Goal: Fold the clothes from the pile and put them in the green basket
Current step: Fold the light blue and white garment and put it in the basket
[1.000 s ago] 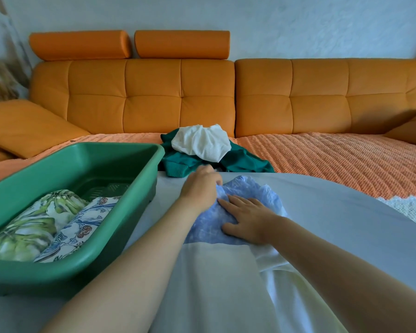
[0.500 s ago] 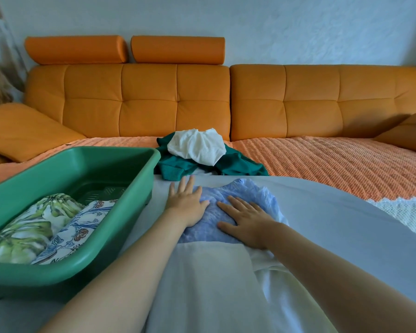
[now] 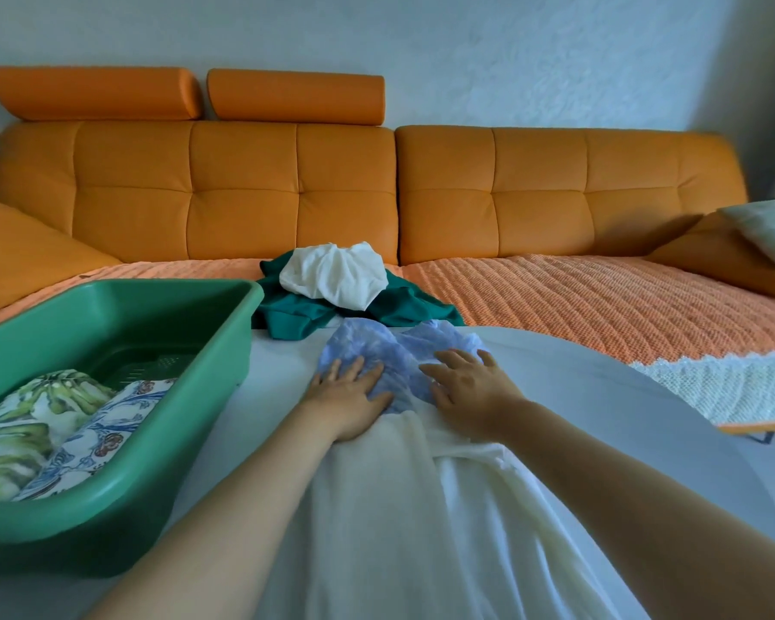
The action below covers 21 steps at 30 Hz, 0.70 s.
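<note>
Right, nearest the camera: a cream cloth (image 3: 376,530) runs from the bottom edge up the white desk (image 3: 623,418), w/ both forearms over it. At its far end lies the blue patterned garment (image 3: 399,351), crumpled, on the desk's middle. Both hands press on it. The left hand (image 3: 350,398) is flat, fingers straight & spread, palm partly on the cream cloth's edge. The right hand (image 3: 470,391) is flat too, fingers splayed over the garment's right side. The hands sit side by side w/ a gap btwn them; neither is gripping anything.

Left of the arms, on the desk, is the green basket (image 3: 189,440). Inside it lie 2 folded pieces, touching: a leaf-print cloth (image 3: 32,409) & a blue floral cloth (image 3: 104,427).

Beyond the blue garment, at the desk's far edge, is the pile: a teal garment (image 3: 296,311) w/ a white garment (image 3: 332,275) bunched on top. The teal one reaches just beside the basket's far corner.

Behind that, an orange sofa (image 3: 511,194) w/ a woven orange cover (image 3: 555,297) on the seat, 2 roll headrests (image 3: 296,96) up top & a pale pillow (image 3: 770,230) at far right.
</note>
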Tool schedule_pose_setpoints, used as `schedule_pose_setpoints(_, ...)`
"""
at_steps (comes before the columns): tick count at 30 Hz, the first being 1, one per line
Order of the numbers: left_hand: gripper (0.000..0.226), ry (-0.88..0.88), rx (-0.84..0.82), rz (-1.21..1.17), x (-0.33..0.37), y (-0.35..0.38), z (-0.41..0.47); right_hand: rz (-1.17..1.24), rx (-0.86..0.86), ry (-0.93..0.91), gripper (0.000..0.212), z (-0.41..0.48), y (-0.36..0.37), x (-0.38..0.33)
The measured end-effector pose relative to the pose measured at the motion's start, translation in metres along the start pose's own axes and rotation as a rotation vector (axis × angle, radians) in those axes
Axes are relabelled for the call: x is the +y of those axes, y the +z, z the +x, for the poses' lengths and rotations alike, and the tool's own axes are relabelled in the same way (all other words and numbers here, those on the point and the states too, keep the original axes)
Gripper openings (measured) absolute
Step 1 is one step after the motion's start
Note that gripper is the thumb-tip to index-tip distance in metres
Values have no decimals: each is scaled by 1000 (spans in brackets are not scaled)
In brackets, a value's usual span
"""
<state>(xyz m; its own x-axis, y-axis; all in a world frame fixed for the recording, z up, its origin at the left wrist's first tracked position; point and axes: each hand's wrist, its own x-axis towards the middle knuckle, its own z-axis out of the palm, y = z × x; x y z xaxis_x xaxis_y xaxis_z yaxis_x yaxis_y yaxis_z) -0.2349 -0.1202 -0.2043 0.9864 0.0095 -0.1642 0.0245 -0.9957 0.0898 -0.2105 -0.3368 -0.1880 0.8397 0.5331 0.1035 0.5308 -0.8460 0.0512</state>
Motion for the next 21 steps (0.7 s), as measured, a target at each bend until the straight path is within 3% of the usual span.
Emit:
schedule_pose_setpoints(2, 68, -56, -13, 20, -7, -5, 3, 21, -103, 25, 53, -12, 4, -2)
schedule_pose_setpoints(6, 55, -16, 180, 169, 6, -10, 2, 84, -272, 113, 56, -20, 17, -1)
schedule_pose_setpoints(8, 44, 44, 250, 93, 25, -14, 0, 82, -247, 128, 56, -17, 20, 1)
schedule_pose_setpoints(10, 48, 83, 130, -41, 39, -16, -3, 74, -223, 131, 56, -14, 20, 1)
schedule_pose_setpoints(13, 70, 140, -96, 1, 44, -10, -14, 137, -205, 133, 56, -12, 20, 4)
schedule_pose_setpoints(17, 72, 173, 38, 73, 42, 3, -25, 424, 13, 184, 47, -15, 12, 11)
schedule_pose_setpoints(19, 73, 162, 52, 81, 45, 4, -26, 347, 131, 323, 48, -17, 4, 15)
schedule_pose_setpoints(21, 72, 155, 39, 68, 48, 2, -26, 118, 99, 472, 48, -22, -2, 18)
